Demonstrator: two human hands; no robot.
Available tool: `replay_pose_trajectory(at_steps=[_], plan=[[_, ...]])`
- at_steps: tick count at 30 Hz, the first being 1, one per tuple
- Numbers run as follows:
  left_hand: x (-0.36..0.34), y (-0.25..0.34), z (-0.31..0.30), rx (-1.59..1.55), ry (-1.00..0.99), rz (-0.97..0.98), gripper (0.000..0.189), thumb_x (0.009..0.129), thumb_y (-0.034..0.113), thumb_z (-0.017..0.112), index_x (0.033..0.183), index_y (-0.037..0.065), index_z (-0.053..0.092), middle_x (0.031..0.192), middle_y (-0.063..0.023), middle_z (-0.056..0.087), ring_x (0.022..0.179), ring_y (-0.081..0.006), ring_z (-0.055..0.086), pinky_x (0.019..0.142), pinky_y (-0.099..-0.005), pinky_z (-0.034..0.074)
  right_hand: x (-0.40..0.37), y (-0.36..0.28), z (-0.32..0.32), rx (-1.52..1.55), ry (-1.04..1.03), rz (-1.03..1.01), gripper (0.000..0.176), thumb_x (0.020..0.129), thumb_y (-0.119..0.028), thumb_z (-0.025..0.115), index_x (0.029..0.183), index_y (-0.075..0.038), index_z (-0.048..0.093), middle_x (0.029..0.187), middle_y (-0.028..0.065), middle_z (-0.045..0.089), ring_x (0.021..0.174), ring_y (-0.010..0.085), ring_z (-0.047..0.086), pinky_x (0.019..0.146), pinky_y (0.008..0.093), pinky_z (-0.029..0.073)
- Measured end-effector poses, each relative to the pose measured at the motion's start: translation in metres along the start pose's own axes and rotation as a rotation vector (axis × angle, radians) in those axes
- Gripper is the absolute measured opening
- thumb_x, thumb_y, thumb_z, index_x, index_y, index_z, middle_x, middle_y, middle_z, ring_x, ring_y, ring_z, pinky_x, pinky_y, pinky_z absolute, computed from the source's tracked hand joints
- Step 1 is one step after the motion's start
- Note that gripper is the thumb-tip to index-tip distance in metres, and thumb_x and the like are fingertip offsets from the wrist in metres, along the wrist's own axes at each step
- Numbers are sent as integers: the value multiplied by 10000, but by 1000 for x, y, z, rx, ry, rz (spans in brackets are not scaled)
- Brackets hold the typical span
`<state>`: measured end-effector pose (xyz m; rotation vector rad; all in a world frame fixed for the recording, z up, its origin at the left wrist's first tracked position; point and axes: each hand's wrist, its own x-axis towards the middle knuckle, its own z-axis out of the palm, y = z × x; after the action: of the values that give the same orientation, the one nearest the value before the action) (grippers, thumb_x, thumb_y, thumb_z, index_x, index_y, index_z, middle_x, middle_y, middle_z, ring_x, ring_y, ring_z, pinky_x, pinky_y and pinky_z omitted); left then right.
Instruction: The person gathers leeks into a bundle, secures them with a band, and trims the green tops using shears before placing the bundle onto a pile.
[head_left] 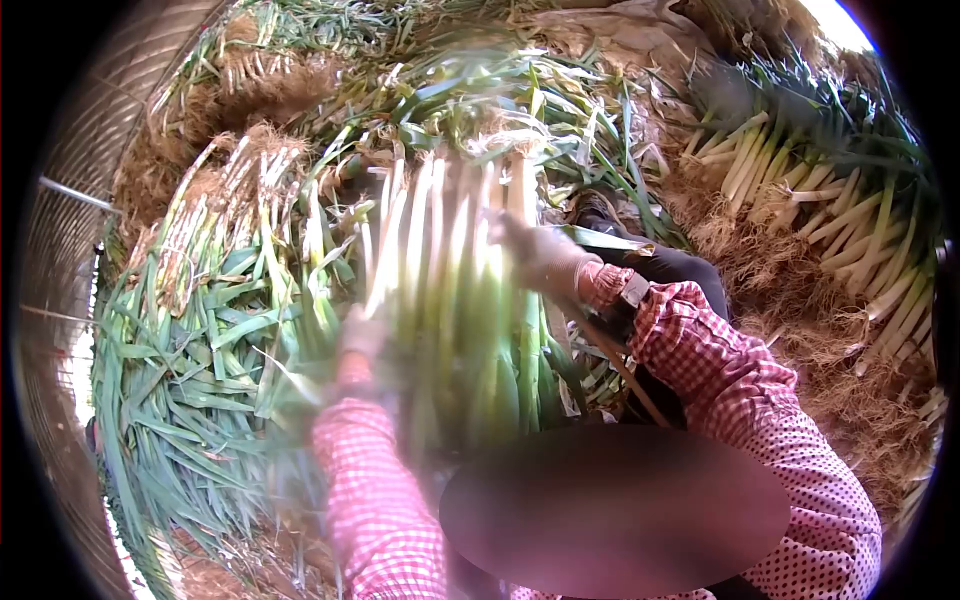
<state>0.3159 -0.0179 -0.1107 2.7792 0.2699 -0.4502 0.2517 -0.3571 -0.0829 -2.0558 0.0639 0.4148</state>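
Observation:
A thick bundle of green onions (455,260) lies in front of me, white stalks and roots pointing away and green leaves towards me. My left hand (362,335), in a pale glove, is at the bundle's left side; motion smears its fingers. Over the right side of the white stalks is my right hand (548,260), also gloved, its fingers pointing up and left and blurred. Whether either hand grips a stalk cannot be made out. A thin brown stick (625,370) slants down from beneath my right wrist.
More green onions (200,370) are heaped on the left, and another root-heavy pile (830,220) lies on the right. Loose leaves (590,130) litter the far side. A ribbed curved wall (75,210) runs along the left. My dark-trousered leg (690,270) is beside the bundle.

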Motion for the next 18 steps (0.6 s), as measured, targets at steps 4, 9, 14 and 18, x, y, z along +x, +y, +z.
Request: replay_pose_trajectory(at_steps=[4,9,14,18], plan=[[13,-12,10,14,2,29,500,957,462,648,1156,3,659,1002,-195,712,919,-334,684,850,-422,516,-22,-5,-7,-64,-32,-20,825,816,-20,586,1569,-20,249,1106,164,645,881,244,684,664,319,589],[11,-2,5,-46,-119,22,558,919,501,650,1116,-20,680,916,-185,713,849,-297,687,768,-415,520,-20,-5,-3,39,3,-1,900,797,13,584,1607,-68,200,1217,221,635,952,271,694,725,327,599],[-32,19,-3,-478,-282,55,453,961,309,648,1242,-44,612,1114,-257,699,1035,-332,679,903,-398,524,-25,-32,26,-1,-413,-417,911,773,-2,592,1601,-85,222,1327,213,613,1148,332,648,1029,404,532],[-61,21,-14,106,-339,568,466,1015,328,557,1289,-49,564,1128,-274,684,1044,-380,668,924,-414,514,10,-83,19,-46,-195,-36,766,836,-66,654,1528,-76,327,1251,214,651,1053,322,692,908,390,593]])
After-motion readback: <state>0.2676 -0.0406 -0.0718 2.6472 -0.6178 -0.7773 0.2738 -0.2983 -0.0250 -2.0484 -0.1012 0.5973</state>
